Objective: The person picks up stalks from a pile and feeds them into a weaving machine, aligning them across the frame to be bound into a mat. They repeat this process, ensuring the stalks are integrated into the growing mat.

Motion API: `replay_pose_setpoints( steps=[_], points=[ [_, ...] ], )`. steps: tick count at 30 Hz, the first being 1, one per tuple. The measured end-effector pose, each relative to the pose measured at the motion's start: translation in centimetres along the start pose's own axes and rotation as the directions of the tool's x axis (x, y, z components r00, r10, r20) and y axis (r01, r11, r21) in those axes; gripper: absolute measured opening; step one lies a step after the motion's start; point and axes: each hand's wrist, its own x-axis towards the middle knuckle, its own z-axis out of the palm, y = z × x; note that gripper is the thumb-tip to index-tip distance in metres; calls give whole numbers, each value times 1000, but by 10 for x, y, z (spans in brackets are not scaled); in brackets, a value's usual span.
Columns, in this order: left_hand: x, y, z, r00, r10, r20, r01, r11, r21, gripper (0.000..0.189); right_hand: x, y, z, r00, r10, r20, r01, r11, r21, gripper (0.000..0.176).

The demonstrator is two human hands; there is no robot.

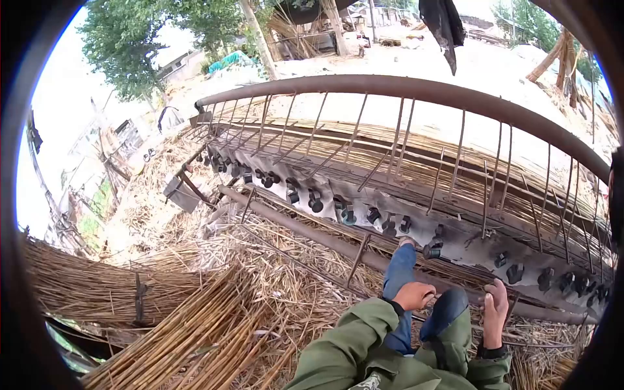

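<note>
My left hand (415,296) is closed, its fingers curled in, just over my left knee; what it holds, if anything, cannot be made out. Nearer the metal rail (312,234), my right hand (496,307) is raised beside my right knee, fingers loosely bent and apart from the thumb, with nothing seen in it. In front of both hands stands a long metal frame (390,84) with thin upright rods. Long reeds (377,140) lie lengthwise in it. A row of dark spools or weights (315,200) hangs along its near side against a pale strip.
Loose straw (273,292) covers the ground to my left. A tied reed bundle (97,279) and a spread of long reeds (175,331) lie there. A grey metal plate (184,194) juts from the frame's left end. Trees (130,45) stand behind.
</note>
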Motion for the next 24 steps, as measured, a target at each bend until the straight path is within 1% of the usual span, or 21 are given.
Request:
replay_pose_setpoints(
  steps=[1,2,3,5,6,7,9,10,11,12,13,14,15,17,18,19,20,21,23,24],
  points=[
    [0,-13,11,999,-25,32,26,999,-34,17,-5,0,-5,1000,-15,-16,15,1000,-21,47],
    [0,-25,22,1000,-14,19,15,999,-46,17,-10,-10,-8,1000,-5,-22,4,998,-59,46],
    [0,-37,33,998,-30,50,33,998,-54,18,-11,-9,-10,998,-32,-59,29,999,-39,44],
    [1,-52,53,991,-59,116,68,995,-72,18,-11,-4,-15,998,-19,-64,16,999,-45,42],
    [2,-57,61,990,-59,127,64,997,-32,19,-9,-1,-15,998,-12,-62,9,999,-54,40],
    [8,-55,59,990,-51,134,53,999,-11,19,-8,-1,-15,998,-4,-58,0,998,-64,38],
    [10,-32,43,988,-43,149,40,999,28,20,-8,3,-11,999,4,-36,-7,997,-83,34],
    [13,-17,26,982,-43,184,36,998,44,20,-7,8,-6,1000,0,-18,-2,996,-87,32],
    [11,-12,15,990,-34,139,39,999,-29,20,-4,12,0,1000,-2,2,2,996,-90,30],
    [8,-7,5,995,-28,94,38,994,-102,20,-1,16,6,1000,14,-11,-14,998,-62,21],
    [7,-7,1,999,-24,49,32,984,-173,20,3,20,8,999,3,49,2,995,-98,18],
    [7,-13,-1,997,-37,70,49,980,-193,21,6,22,9,994,-5,105,19,991,-131,16],
    [7,-17,-7,999,-38,19,41,984,-171,22,8,23,11,987,-9,158,35,986,-164,15],
    [15,-15,-41,998,-26,-50,18,989,-146,24,13,5,29,978,-127,163,158,968,-196,11],
    [21,-8,-62,995,-37,-97,27,994,-106,22,11,-6,38,975,-176,137,202,957,-207,10],
    [23,-1,-78,992,-29,-127,20,997,-75,21,10,-11,42,968,-206,143,235,945,-229,10],
    [19,-4,-82,995,-5,-96,9,999,35,23,8,-13,42,966,-194,173,228,952,-203,11],
    [24,-10,-84,997,30,-73,-20,990,141,26,6,-17,39,964,-155,215,205,951,-230,12],
    [9,-23,-73,996,-4,84,-23,948,318,28,1,-19,36,948,-174,267,241,940,-241,11],
    [5,-20,-74,995,-55,86,28,957,290,28,-3,-18,33,947,-177,269,242,942,-231,10]
  ],
)
